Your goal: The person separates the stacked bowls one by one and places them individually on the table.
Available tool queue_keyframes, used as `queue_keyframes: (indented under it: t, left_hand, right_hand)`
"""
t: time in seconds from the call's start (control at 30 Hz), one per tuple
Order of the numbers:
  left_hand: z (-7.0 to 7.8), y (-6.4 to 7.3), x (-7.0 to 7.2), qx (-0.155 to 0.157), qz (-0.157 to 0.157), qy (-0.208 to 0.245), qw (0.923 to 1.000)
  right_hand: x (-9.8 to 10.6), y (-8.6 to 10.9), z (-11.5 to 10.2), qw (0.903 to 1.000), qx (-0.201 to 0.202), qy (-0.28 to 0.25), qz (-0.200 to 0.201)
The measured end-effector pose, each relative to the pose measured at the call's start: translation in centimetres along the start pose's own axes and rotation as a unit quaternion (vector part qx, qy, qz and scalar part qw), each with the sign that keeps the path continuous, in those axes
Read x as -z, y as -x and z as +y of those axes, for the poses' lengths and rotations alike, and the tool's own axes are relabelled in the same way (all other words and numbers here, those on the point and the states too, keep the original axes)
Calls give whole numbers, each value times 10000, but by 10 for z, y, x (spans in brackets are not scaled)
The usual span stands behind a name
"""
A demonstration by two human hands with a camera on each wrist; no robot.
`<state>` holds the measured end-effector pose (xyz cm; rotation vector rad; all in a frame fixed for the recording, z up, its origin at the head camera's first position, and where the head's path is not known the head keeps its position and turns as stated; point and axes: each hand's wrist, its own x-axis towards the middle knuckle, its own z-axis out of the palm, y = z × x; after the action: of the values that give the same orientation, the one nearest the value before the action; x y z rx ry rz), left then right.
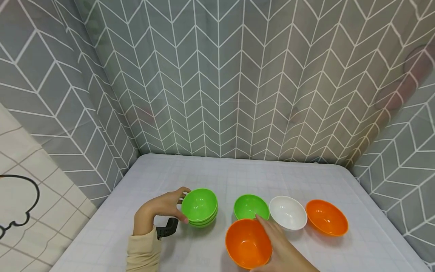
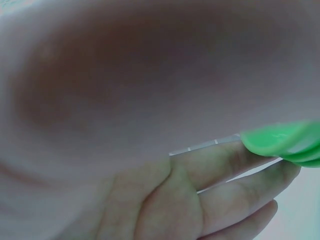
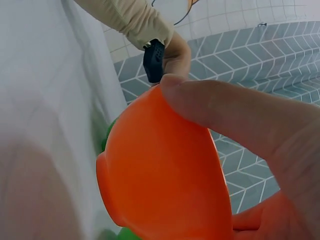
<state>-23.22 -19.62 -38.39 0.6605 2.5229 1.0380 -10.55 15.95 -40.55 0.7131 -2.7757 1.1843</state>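
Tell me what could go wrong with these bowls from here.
The right grip holds the nearest orange bowl by one side, so it might tilt or slip. In the head view that bowl overlaps the lone green bowl, so it could knock it toward the white bowl close beside it. The left grip has the green stack from one side only, so it might tip.

From where I stood, a grey cloth (image 1: 217, 94) with white zigzag lines hung behind the table (image 1: 272, 177) in soft folds. The same pattern covered the left side (image 1: 51, 75) and the right side (image 1: 408, 162). The table had a pale covering with faint squares. At lower left was a cream surface (image 1: 64, 177) with tile-like lines and a black curved outline (image 1: 38, 193). Toward the right, the grey looked warmer, almost brownish.
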Motion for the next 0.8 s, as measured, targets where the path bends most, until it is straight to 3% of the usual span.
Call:
queue_keyframes:
  t: [0.13, 0.33, 0.57, 0.8]
  left_hand:
    - [-1, 0, 0, -56, -6, 22, 10000]
    - [-1, 1, 0, -29, -8, 51, 10000]
    - [0, 0, 0, 49, -25, 146, 9999]
    - [-1, 0, 0, 85, -10, 140, 9999]
  right_hand:
    - [-4, 3, 8, 9998, 79, 145, -71]
    - [-8, 4, 17, 9960, 598, 669, 14]
    - [-9, 6, 22, 9989, 328, 184, -287]
    - [-12, 8, 26, 9972, 307, 631, -241]
